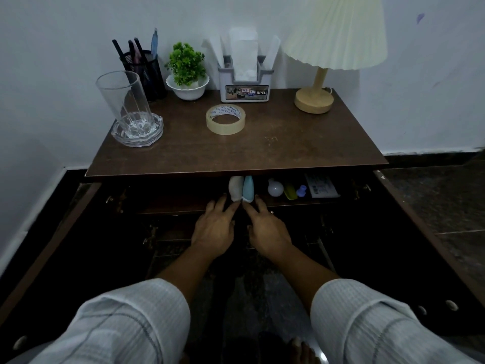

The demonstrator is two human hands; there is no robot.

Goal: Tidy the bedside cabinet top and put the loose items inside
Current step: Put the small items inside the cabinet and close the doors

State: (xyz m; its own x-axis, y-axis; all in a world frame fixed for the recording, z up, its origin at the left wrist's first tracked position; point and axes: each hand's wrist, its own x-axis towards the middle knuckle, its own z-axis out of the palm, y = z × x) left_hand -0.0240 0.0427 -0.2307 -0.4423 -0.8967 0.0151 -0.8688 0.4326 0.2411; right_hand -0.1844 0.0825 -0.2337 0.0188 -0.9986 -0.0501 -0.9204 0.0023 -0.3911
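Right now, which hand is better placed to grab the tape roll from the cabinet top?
Left, narrowly. The tape roll lies almost straight beyond the left hand; the right hand sits further aside. Neither hand grips anything.

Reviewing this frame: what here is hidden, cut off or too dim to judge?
Head view: far ends of the white bottle and blue bottle, hidden under the cabinet top.
Head view: the lower cabinet interior, too dark.
Head view: the lamp shade, its top cut off by the frame edge.
Head view: print on the box inside, too small and dim.
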